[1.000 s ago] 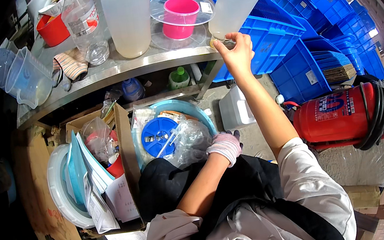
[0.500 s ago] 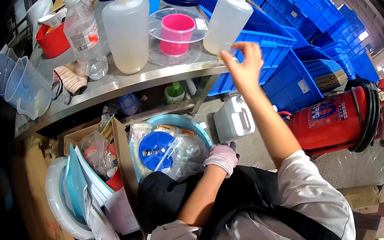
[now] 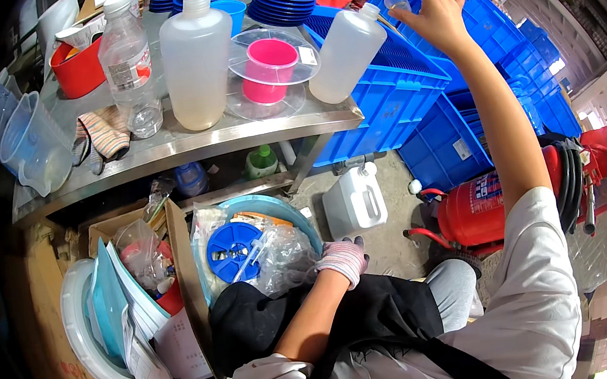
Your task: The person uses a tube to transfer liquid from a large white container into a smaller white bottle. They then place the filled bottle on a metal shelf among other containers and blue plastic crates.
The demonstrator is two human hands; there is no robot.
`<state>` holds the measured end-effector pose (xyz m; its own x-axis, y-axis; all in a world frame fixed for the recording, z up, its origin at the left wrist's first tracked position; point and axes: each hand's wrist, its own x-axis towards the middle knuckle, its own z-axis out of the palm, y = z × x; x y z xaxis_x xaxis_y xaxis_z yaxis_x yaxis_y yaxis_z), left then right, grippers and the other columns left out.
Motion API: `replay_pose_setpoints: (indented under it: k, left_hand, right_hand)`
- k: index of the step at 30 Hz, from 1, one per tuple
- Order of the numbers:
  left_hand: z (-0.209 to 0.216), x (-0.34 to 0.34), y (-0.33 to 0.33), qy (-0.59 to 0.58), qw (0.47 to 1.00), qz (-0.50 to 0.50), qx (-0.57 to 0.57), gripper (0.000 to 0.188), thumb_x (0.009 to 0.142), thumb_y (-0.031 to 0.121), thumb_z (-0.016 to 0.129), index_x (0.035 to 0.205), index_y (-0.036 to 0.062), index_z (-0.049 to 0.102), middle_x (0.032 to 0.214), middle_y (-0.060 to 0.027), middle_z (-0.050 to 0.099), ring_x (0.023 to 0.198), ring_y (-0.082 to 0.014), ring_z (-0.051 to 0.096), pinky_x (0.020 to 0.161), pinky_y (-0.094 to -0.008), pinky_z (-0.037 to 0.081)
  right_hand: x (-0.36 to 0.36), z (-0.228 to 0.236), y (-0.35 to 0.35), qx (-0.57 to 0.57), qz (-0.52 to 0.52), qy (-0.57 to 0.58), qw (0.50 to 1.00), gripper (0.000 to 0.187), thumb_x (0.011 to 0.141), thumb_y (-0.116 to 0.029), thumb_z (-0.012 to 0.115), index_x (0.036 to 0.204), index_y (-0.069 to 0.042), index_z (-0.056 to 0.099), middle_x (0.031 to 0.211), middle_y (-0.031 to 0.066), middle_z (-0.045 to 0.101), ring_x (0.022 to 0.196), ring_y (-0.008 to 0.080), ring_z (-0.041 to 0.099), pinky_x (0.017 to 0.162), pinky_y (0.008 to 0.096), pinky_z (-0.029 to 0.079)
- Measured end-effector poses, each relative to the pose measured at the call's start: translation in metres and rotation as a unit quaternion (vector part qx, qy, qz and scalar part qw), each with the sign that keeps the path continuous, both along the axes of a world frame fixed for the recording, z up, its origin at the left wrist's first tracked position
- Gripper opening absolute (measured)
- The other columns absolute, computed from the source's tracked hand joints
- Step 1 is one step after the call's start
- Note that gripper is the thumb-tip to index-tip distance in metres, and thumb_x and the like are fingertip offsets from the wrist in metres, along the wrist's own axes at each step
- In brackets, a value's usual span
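My bare right hand (image 3: pixel 435 10) is raised beyond the bench corner, level with the bottle tops. Its thumb and fingers pinch a small clear cup (image 3: pixel 397 2) by the rim. Just left of it a translucent white bottle (image 3: pixel 348 55) stands at the bench's right end. My left hand (image 3: pixel 343 262), in a striped knit glove with dark fingertips, rests over my lap. Its fingers look curled, and whatever they may hold is hidden. Beside that hand is a light blue basin (image 3: pixel 306 219) holding a blue reel (image 3: pixel 234 252) and clear plastic bags (image 3: pixel 281 256).
On the steel bench (image 3: pixel 163 155) are another translucent bottle (image 3: pixel 197 66), a pink-cored spool (image 3: pixel 269 72), a clear bottle (image 3: pixel 128 67) and a glove (image 3: pixel 103 134). Blue crates (image 3: pixel 384 107) stack at right. A white jerrycan (image 3: pixel 354 202) and red fire extinguisher (image 3: pixel 473 210) stand on the floor.
My right hand has moved up and to the right, away from the bench edge, with the small clear cup in its fingers. The gloved left hand stays over my lap.
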<state>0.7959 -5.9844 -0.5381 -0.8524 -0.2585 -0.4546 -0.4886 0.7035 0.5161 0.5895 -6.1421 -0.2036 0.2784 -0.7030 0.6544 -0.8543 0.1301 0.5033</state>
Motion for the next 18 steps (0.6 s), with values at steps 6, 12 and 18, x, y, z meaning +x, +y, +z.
replay_pose_setpoints:
  k: [6,12,18]
  left_hand:
    - [0.003,0.008,-0.002,0.023,1.0,0.014,-0.009,0.051,0.095,0.036,0.042,0.137,0.007,0.045,0.128,-0.0158,0.057,0.113,-0.031,0.059,0.091,-0.0503,0.044]
    - [0.0,0.008,0.001,0.059,0.998,0.027,-0.01,0.05,0.094,0.034,0.044,0.135,0.0055,0.047,0.126,-0.0174,0.058,0.111,-0.0325,0.06,0.091,-0.0502,0.045]
    - [-0.001,0.007,0.0,0.052,0.998,0.012,-0.017,0.05,0.094,0.035,0.045,0.133,0.0035,0.048,0.125,-0.018,0.058,0.11,-0.0337,0.06,0.09,-0.0495,0.046]
  right_hand:
    - [0.01,0.012,-0.01,0.066,-0.025,0.061,0.996,0.04,0.072,-0.039,0.075,0.103,-0.015,0.064,0.105,0.0028,0.056,0.111,0.0234,0.051,0.097,0.0467,0.029]
    - [0.024,0.024,-0.01,0.088,0.015,0.166,0.982,0.04,0.071,-0.033,0.077,0.104,-0.015,0.063,0.106,0.001,0.056,0.113,0.0217,0.05,0.099,0.0493,0.029]
    - [0.039,0.03,-0.014,0.154,-0.027,0.153,0.976,0.041,0.069,-0.026,0.08,0.104,-0.015,0.062,0.104,0.0,0.055,0.113,0.0207,0.05,0.102,0.0486,0.028]
